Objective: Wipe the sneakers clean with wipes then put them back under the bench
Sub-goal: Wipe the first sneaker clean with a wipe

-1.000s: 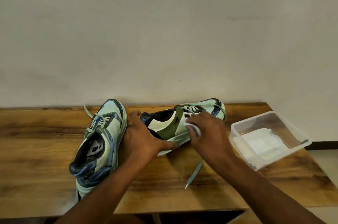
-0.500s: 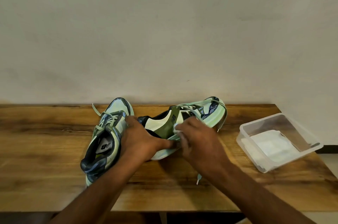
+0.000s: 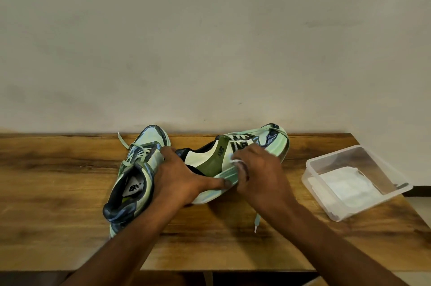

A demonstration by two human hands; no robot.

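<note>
Both sneakers sit on top of the wooden bench [image 3: 58,192], not under it yet. L hand [image 3: 184,176] grips the right sneaker [image 3: 245,152] at heel/collar, thumb along the midsole edge, tipping it on its side w/ toe toward the wall. R hand [image 3: 258,173] has fingers curled round a small white wipe [image 3: 234,159], pressing it on the sneaker's side panel near the laces. Left sneaker [image 3: 137,176] stands upright just beside the L hand, touching or nearly so; can't tell which. Clear tub [image 3: 354,183] of spare wipes sits near the bench's right end, apart from the shoes. Risks, as I judge: shoe is only propped on its edge, so a hard scrub could roll it out of the L grip. Loose lace [image 3: 257,220] lies under the R wrist & could snag or get dragged. R forearm swinging out may nudge the tub off the corner. Wipe is small & bunched, may just smear dirt.
</note>
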